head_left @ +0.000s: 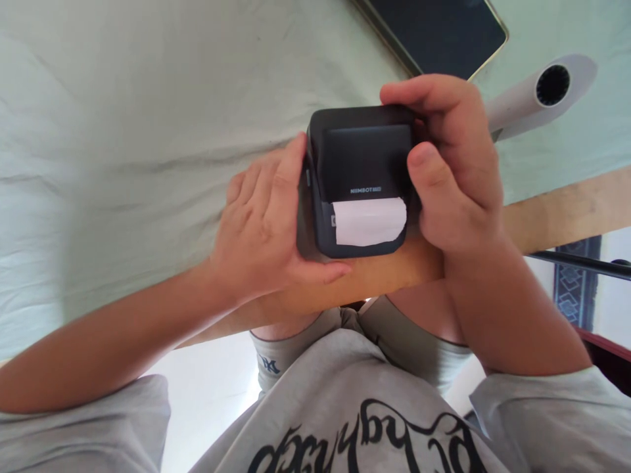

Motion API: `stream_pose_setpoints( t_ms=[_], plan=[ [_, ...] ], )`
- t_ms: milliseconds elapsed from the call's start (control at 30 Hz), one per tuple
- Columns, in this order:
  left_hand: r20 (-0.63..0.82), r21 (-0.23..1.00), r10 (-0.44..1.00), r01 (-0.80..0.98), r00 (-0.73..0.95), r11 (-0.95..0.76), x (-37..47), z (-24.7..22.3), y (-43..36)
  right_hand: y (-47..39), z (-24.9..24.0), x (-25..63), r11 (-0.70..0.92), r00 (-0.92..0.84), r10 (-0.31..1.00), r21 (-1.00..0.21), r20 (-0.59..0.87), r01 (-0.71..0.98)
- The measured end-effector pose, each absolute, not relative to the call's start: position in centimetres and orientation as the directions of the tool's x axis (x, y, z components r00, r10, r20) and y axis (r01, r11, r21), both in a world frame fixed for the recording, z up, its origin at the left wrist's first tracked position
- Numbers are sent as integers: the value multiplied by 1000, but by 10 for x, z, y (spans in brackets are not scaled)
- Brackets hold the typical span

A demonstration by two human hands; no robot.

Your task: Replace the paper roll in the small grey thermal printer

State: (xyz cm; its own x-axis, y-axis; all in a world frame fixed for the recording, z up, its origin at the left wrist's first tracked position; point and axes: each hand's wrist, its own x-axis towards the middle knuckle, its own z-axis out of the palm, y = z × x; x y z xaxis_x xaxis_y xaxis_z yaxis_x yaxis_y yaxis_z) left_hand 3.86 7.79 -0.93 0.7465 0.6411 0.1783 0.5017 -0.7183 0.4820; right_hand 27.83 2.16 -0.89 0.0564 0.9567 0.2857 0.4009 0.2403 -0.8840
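A black NIIMBOT label printer [367, 161] sits between my two hands, its lettered face turned up. From its front slot a curled white label strip [371, 222] sticks out. My left hand [269, 220] presses along the printer's left side, fingers straight and thumb reaching below its front edge. On the opposite side, my right hand [456, 161] grips the printer, with the thumb at the right edge and the index finger over the far corner. The underside of the printer is hidden.
A dark-screened tablet or phone [438, 29] lies beyond the right hand. To the right is a white tube-shaped device [522, 102] with a round dark opening. Pale cloth [148, 131] covers the table, whose wooden edge [566, 210] runs along the near side, above my lap.
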Motion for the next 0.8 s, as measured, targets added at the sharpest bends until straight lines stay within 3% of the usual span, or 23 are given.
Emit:
stream_pose_setpoints(
  t_ms=[167,367,500,667,800],
  plan=[
    [64,494,659,550,750,-674,37,-7,79,21,-6,281,222,47,963,-884,264,412],
    [64,396,631,560,773,-727,36,-6,77,24,-5,282,243,20,960,-864,281,441],
    [23,436,634,563,773,-702,36,-5,76,26,-1,283,274,-5,953,-858,302,434],
    [19,456,630,554,777,-697,35,-6,76,30,1,287,223,-54,974,-877,221,425],
    [4,437,627,563,779,-702,34,-7,77,30,-5,287,285,-43,953,-832,301,475]
  ],
)
